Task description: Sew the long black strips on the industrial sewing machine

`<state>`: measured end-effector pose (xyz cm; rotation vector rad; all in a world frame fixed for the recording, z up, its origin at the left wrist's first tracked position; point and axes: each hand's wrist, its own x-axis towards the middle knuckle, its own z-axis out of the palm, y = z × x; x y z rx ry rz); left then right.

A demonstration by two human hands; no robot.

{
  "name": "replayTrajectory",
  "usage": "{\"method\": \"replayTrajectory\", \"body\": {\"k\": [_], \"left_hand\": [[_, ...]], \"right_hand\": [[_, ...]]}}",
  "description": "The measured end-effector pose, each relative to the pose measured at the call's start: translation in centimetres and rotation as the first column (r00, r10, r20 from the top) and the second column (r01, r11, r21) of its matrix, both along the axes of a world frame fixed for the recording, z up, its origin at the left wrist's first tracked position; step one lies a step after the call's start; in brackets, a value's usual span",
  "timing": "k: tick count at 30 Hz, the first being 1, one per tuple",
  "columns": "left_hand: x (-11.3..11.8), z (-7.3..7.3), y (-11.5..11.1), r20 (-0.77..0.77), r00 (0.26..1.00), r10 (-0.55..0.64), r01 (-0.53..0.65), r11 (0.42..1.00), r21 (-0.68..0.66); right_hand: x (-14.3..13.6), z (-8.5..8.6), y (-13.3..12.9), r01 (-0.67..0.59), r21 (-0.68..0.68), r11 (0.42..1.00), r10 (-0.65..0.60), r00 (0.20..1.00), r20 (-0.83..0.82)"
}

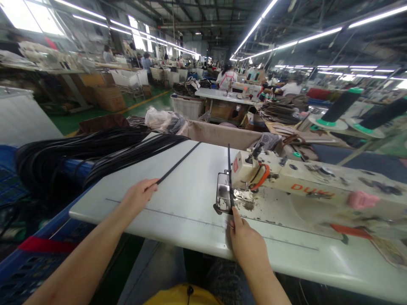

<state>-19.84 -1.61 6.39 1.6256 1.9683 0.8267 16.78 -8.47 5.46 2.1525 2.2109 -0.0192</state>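
My left hand (141, 195) pinches the near end of a thin black strip (179, 162), which runs away across the white table (190, 186). A second black strip (229, 169) lies along the left side of the sewing machine head (251, 169), over the metal plate. At its near end is my right hand (243, 233), index finger stretched onto the strip and the other fingers curled. A small dark metal tool (229, 224) shows at those curled fingers, partly hidden.
A pile of long black strips (127, 148) covers the table's left corner and hangs over a blue crate (47, 250). Thread cones (341, 106) stand at the back right. Behind the table is a cloth-lined bin (222, 134); people sit farther off.
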Motion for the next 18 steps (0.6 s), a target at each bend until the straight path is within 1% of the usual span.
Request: {"method": "replayTrajectory", "body": {"k": [2,4,5,6,7,9,11,13,15,17,18], "left_hand": [[-3.3,1.4,-0.1,-0.148,0.988,0.048,-0.043,0.998,0.039],[-6.7,3.0,-0.5,-0.288,0.946,0.146,-0.102,0.981,0.163],[-8.6,3.7,-0.9,-0.353,0.916,0.192,-0.115,0.967,0.227],[-10.4,4.3,-1.3,-0.398,0.878,0.267,-0.156,0.944,0.289],[-12.2,4.8,-1.8,-0.438,0.836,0.331,-0.197,0.926,0.323],[-15.7,5.2,-2.8,-0.515,0.749,0.417,-0.277,0.903,0.329],[-19.0,4.8,-4.0,-0.58,0.67,0.463,-0.378,0.886,0.27],[-22.0,3.9,-5.3,-0.622,0.626,0.471,-0.49,0.857,0.156],[-24.6,2.7,-6.7,-0.635,0.625,0.455,-0.57,0.821,0.028],[-26.6,1.3,-7.9,-0.628,0.636,0.449,-0.598,0.801,-0.033],[-27.4,0.6,-8.5,-0.622,0.641,0.45,-0.596,0.802,-0.034]], "right_hand": [[-0.1,0.3,0.1,0.013,-0.024,1.0,-0.013,1.0,-0.003],[-0.1,0.4,0.2,0.015,-0.046,0.999,-0.015,1.0,0.0],[-0.1,0.4,0.2,0.013,-0.058,0.998,-0.013,1.0,0.007],[0.0,0.4,0.2,0.012,-0.068,0.998,-0.011,1.0,0.014],[0.0,0.3,0.3,0.01,-0.077,0.997,-0.009,1.0,0.021],[0.3,-0.1,0.4,0.0,-0.077,0.997,0.002,1.0,0.023],[0.6,-0.7,0.7,-0.008,-0.047,0.999,0.009,1.0,0.02],[0.9,-1.2,0.9,-0.017,-0.019,1.0,0.017,1.0,0.019],[1.1,-1.7,1.0,-0.039,0.009,0.999,0.039,0.999,0.006],[1.2,-2.1,1.0,-0.077,0.072,0.994,0.079,0.997,-0.023],[1.3,-2.3,0.9,-0.092,0.112,0.989,0.097,0.994,-0.039]]}}
